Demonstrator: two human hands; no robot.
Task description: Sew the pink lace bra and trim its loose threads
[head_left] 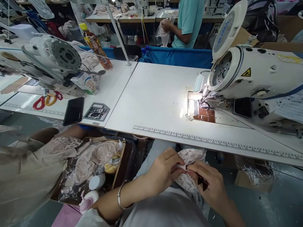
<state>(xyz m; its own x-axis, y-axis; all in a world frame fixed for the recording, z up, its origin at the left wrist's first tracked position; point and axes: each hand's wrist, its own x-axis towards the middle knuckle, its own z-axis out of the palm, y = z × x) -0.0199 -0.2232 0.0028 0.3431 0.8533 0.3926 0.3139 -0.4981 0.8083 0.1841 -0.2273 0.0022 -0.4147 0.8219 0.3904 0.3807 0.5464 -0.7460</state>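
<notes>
A pale lace bra (pixel 189 183) rests over my lap, its lace cups on either side of a narrow middle strip. Pinched on that strip from the left is my left hand (pixel 163 171), with a ring and a bracelet. My right hand (pixel 209 183) pinches the same strip from the right, fingertips close to those of the left. A small dark object (pixel 203 183) shows under the right hand's fingers; its kind is hidden. Both hands are below the front edge of the white sewing table (pixel 151 94).
A sewing machine (pixel 258 72) with a lit needle area stands at right, another (pixel 54 56) at left. Scissors (pixel 44 101), a phone (pixel 74 111) and a bottle (pixel 97 47) lie or stand leftward. A tray (pixel 118 170) holds lace pieces. A seated person's sleeve (pixel 30 179) is beside me.
</notes>
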